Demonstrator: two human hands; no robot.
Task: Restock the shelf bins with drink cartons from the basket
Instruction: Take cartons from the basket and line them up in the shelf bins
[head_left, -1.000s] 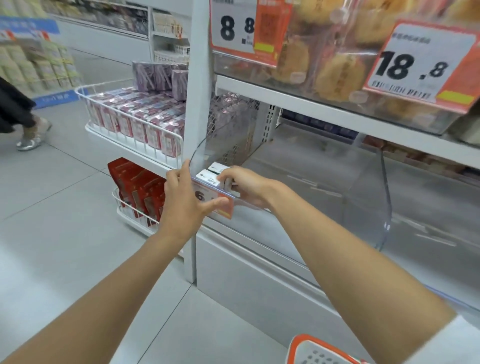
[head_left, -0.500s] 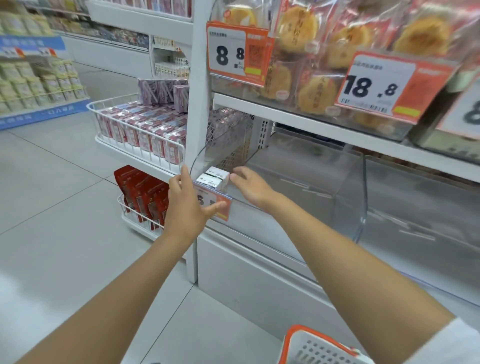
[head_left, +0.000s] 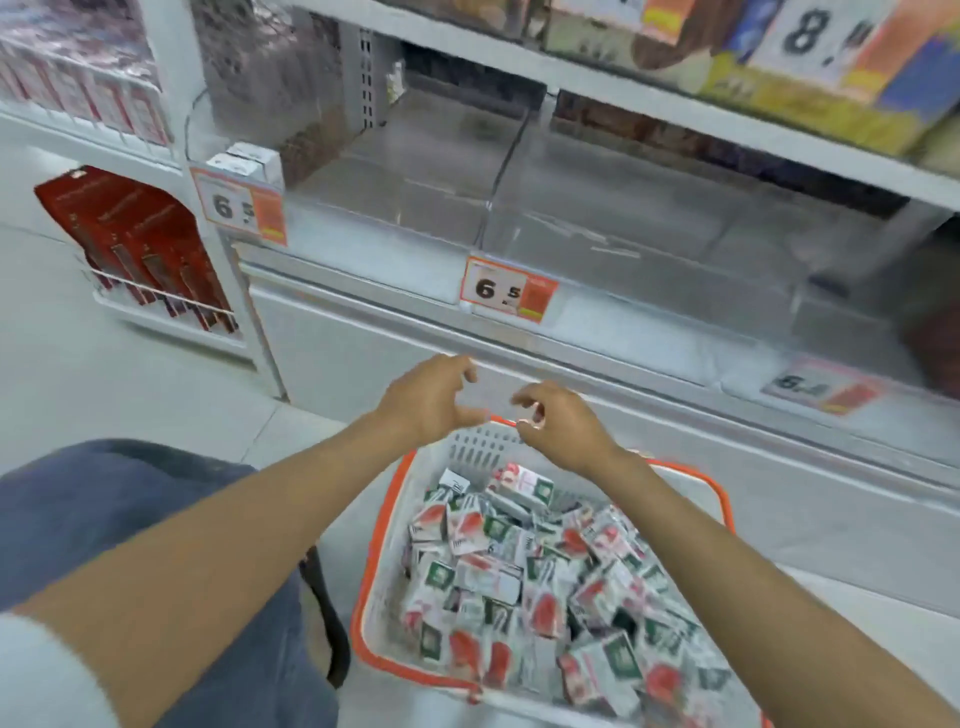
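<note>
Down from the shelf corner they worked a moment ago, the left hand (head_left: 431, 400) and right hand (head_left: 561, 426) hover close together over the far orange rim of the basket (head_left: 387, 519), fingers loosely curled and holding nothing, seemingly poised for another pick. At far left one carton (head_left: 249, 161) stands upright in the front corner of the left bin (head_left: 405, 208), behind its price tag (head_left: 239, 208), likely to start a tidy row; that bin's floor and the right bin (head_left: 649, 244) offer open room. More cartons (head_left: 519, 571) lie jumbled in the basket, below the shelf's front edge.
</note>
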